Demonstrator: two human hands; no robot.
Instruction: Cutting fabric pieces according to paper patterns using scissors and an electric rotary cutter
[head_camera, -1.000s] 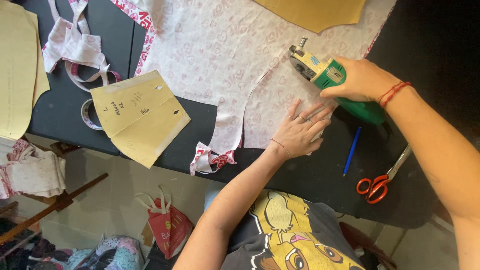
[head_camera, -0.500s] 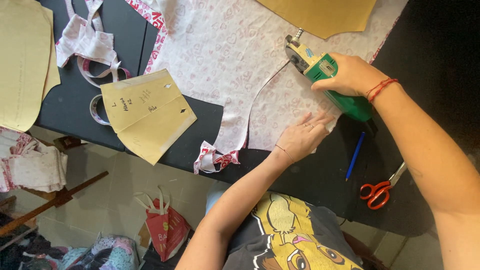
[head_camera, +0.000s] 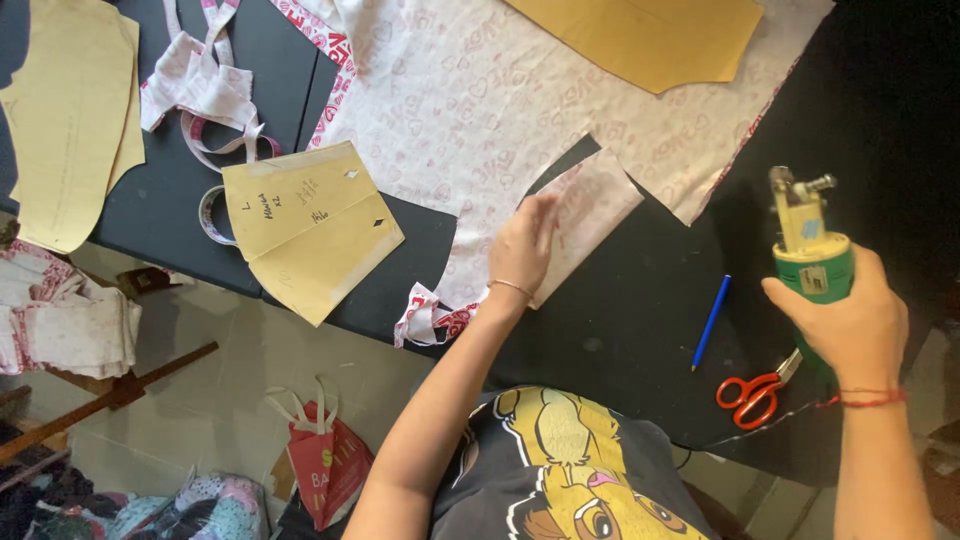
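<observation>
We are lifting the green cutter (head_camera: 812, 268) off the printed fabric (head_camera: 470, 110), right hand (head_camera: 845, 320) gripping it shut; our left hand (head_camera: 522, 245), fingers flat, is seemingly pulling the cut piece (head_camera: 590, 205) away.

Single head-worn view, steeply downward, close over the black table (head_camera: 620, 330).

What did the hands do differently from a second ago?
The right hand lifted the green cutting tool off the printed fabric and pulled it back to the right, over the dark table. The left hand slid onto the cut-off fabric piece, now split from the sheet. The blue pen, red scissors and paper patterns stayed put.
</observation>
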